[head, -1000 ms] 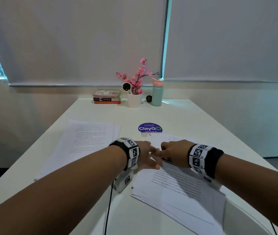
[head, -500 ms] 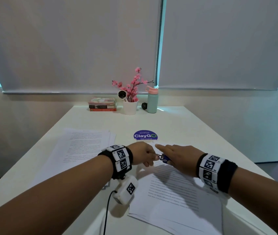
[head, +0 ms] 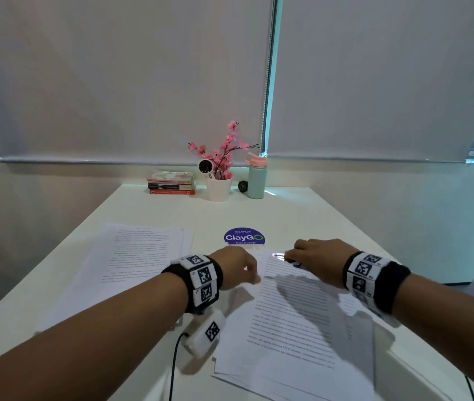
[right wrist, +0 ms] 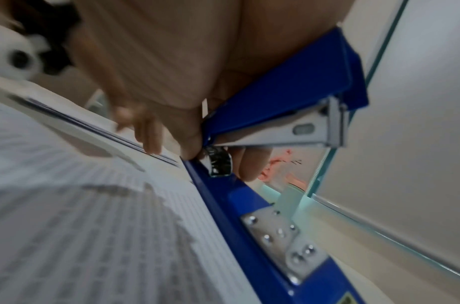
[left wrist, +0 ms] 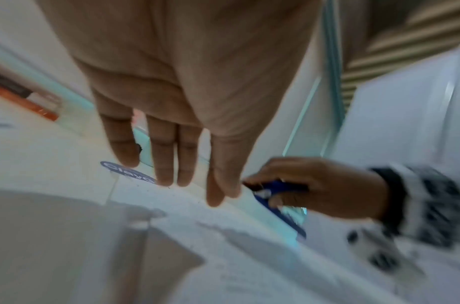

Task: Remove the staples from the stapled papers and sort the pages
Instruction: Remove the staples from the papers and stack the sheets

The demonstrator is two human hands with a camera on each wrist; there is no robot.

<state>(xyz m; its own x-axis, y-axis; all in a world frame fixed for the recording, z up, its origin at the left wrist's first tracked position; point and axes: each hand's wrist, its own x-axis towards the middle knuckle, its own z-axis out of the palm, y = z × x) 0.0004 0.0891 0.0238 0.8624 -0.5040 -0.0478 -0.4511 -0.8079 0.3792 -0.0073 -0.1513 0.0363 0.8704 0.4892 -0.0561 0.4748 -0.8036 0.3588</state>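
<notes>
A stack of printed pages [head: 287, 319] lies on the white table in front of me, also seen in the right wrist view [right wrist: 88, 216]. My left hand [head: 247, 270] hovers at the stack's top left corner with straight fingers [left wrist: 164, 164] and holds nothing. My right hand [head: 314, 257] grips a blue stapler [head: 295, 263] at the stack's top edge, its metal tip pointing left. In the right wrist view the blue stapler [right wrist: 283, 123] is hinged open, its base lying along the paper's edge. The staple itself is not visible.
A second pile of loose pages [head: 140, 256] lies at the left. A round blue ClayGo sticker [head: 244, 236] sits beyond the hands. Books [head: 172, 183], a flower pot [head: 219, 188] and a green bottle [head: 256, 178] line the far edge. A black cable [head: 173, 369] runs under my left wrist.
The two hands, joined at the page corner a second ago, have parted. The right hand drew the stapler to the right. The left hand's fingers straightened.
</notes>
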